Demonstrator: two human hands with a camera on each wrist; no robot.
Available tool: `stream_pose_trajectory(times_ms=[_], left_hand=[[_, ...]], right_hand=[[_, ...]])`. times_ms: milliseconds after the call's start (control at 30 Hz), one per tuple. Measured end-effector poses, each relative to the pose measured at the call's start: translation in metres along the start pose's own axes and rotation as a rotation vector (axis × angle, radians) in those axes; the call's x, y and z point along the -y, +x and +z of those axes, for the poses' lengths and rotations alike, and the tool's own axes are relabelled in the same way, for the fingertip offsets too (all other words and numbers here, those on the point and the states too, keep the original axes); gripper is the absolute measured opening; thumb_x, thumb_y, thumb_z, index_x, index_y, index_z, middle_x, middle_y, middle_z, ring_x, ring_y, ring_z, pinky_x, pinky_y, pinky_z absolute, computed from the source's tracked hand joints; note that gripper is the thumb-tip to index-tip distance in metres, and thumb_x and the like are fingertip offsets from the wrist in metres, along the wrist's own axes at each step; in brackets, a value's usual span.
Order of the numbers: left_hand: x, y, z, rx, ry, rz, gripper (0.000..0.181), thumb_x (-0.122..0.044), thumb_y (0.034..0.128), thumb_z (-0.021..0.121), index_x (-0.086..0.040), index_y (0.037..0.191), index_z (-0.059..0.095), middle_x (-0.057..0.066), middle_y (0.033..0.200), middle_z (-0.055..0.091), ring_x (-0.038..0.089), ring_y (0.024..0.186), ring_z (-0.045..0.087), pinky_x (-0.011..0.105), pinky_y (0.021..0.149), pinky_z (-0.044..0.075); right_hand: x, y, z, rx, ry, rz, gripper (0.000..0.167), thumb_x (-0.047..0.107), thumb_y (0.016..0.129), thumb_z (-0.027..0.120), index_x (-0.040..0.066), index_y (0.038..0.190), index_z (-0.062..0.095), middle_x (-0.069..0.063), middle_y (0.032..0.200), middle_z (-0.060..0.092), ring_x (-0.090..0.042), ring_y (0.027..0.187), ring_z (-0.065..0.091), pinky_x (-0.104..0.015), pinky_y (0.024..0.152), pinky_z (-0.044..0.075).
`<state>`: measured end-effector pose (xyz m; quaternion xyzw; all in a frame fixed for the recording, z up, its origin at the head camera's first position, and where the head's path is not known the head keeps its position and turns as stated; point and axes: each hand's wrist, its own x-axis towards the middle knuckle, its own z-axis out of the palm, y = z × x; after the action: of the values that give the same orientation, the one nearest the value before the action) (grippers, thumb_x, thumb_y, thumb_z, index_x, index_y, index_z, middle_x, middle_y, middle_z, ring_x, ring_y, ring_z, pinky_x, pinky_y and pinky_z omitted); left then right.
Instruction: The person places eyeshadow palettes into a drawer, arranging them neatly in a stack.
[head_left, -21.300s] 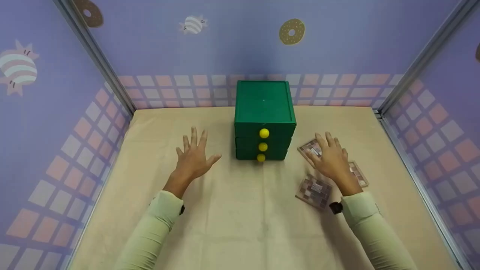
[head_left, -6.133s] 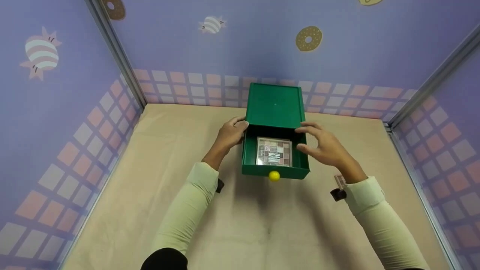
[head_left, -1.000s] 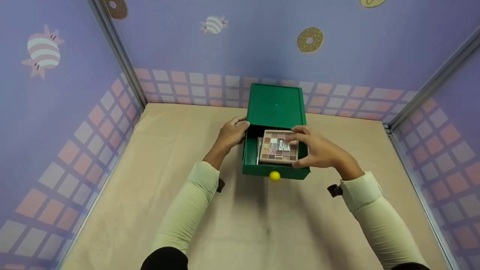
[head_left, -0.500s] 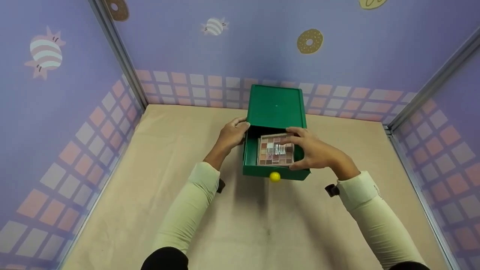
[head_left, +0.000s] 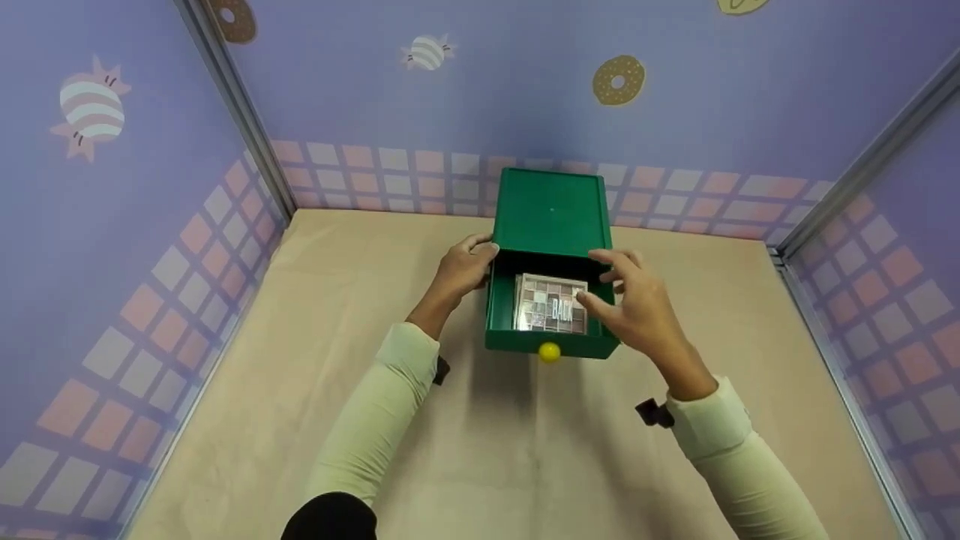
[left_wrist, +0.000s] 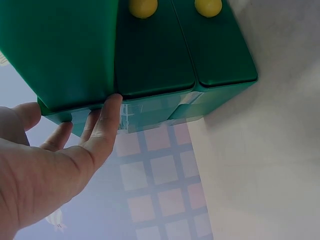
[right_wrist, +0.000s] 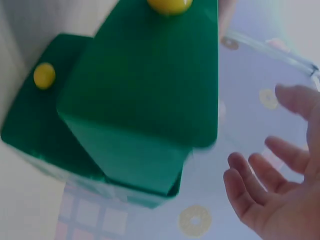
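Observation:
An eyeshadow palette (head_left: 553, 306) with a clear lid lies in the pulled-out top drawer (head_left: 514, 341) of a green drawer cabinet (head_left: 553, 211). The edge of another palette shows beneath it. My right hand (head_left: 643, 309) hovers over the drawer's right side, fingers spread and slightly bent, holding nothing. In the right wrist view that hand (right_wrist: 280, 185) is apart from the drawer. My left hand (head_left: 463, 268) rests against the cabinet's left side. The left wrist view shows its fingertips touching the side wall, thumb near the top edge. How many palettes are stacked is hidden.
Yellow knobs (left_wrist: 208, 6) mark the lower drawers, which are closed; the top drawer's knob (head_left: 550, 352) points toward me. A beige cloth (head_left: 375, 300) covers the table. Patterned walls (head_left: 420, 105) enclose the back and both sides, with metal posts (head_left: 240, 105) at the corners.
The right hand has lowered a palette onto the one in the drawer, let go and drawn back to the right. The left hand has stayed at the cabinet's side.

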<state>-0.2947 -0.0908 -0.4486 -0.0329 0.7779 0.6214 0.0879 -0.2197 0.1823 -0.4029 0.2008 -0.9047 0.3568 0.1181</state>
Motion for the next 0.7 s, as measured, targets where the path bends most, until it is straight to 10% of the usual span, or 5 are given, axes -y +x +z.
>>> stream_pose_trajectory(times_ms=[300, 700], left_hand=[[-0.001, 0.0, 0.001, 0.005, -0.023, -0.004, 0.048, -0.04, 0.1061, 0.05, -0.023, 0.151, 0.051, 0.011, 0.136, 0.063, 0.024, 0.11, 0.067, 0.048, 0.1, 0.054], [-0.002, -0.003, 0.001, 0.001, -0.011, -0.006, 0.047, -0.039, 0.1067, 0.05, -0.022, 0.151, 0.05, 0.011, 0.136, 0.062, 0.024, 0.11, 0.068, 0.041, 0.094, 0.057]], right_hand=[[0.014, -0.038, 0.03, -0.114, -0.068, -0.027, 0.045, 0.015, 0.085, 0.084, 0.005, 0.125, 0.068, -0.014, 0.112, 0.064, -0.027, 0.092, 0.07, -0.04, 0.072, 0.059], [0.02, -0.071, 0.073, -0.275, -0.398, -0.362, 0.039, 0.021, 0.075, 0.092, 0.007, 0.107, 0.074, -0.009, 0.099, 0.068, -0.023, 0.082, 0.064, -0.035, 0.071, 0.058]])
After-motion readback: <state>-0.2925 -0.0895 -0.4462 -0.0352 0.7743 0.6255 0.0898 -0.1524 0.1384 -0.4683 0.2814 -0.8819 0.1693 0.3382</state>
